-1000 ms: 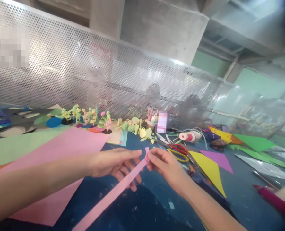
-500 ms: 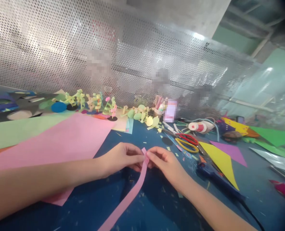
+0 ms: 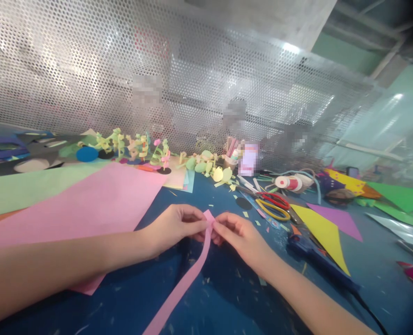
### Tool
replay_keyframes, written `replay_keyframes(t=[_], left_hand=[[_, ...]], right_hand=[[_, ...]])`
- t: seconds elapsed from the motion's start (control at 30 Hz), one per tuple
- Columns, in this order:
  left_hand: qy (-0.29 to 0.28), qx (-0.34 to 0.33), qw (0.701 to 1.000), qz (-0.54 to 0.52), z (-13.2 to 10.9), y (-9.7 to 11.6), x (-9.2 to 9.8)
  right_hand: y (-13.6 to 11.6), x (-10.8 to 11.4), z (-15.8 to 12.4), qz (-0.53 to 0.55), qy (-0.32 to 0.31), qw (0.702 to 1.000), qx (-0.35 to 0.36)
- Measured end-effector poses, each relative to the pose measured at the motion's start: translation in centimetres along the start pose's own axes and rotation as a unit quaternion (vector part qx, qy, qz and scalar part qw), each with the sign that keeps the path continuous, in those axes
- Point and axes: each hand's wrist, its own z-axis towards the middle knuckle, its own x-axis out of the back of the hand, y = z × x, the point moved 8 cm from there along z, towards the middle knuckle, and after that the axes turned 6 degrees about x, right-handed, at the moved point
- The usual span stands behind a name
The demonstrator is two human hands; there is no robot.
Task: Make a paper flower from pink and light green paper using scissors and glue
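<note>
A long pink paper strip [image 3: 187, 284] runs from the lower middle of the view up to both hands. My left hand [image 3: 173, 225] pinches the strip's upper end with thumb and fingers closed. My right hand [image 3: 236, 235] pinches the same end from the right, fingertips almost touching the left hand's. Both hands hover just over the dark blue table [image 3: 227, 298]. The strip's tip [image 3: 209, 216] sticks up between the fingertips.
A large pink sheet [image 3: 88, 204] and a green sheet [image 3: 25, 188] lie at left. Small paper figures [image 3: 136, 149] line the perforated metal screen [image 3: 157, 70]. Red and yellow scissors [image 3: 272, 207], a glue gun [image 3: 318, 260], a ribbon spool [image 3: 290, 182] and coloured paper scraps lie at right.
The view tilted down and the hands came lower over the table. My left fingers closed from loosely open to a pinch on the strip's end; the strip now hangs steeper.
</note>
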Motion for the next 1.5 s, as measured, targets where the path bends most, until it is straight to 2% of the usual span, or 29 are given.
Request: replay_keyframes(t=[0.8,0.9,1.23,1.5], left_hand=[[-0.003,-0.005,0.999,0.048,-0.5,0.6,-0.3],[-0.001,-0.001,0.998,0.056,-0.5,0.6,-0.3],[-0.043,0.013,0.999,0.018,-0.7,0.9,-0.9],[-0.055,0.009,0.998,0.02,-0.7,0.9,-1.0]], right_hand=[[-0.6,0.4,-0.1,-0.015,0.043,0.998,0.031],[-0.9,0.4,-0.1,-0.017,0.04,0.998,0.044],[-1.7,0.3,-0.4,-0.016,0.026,0.997,0.077],[-1.3,0.0,-0.6,0.03,0.002,0.998,0.046]])
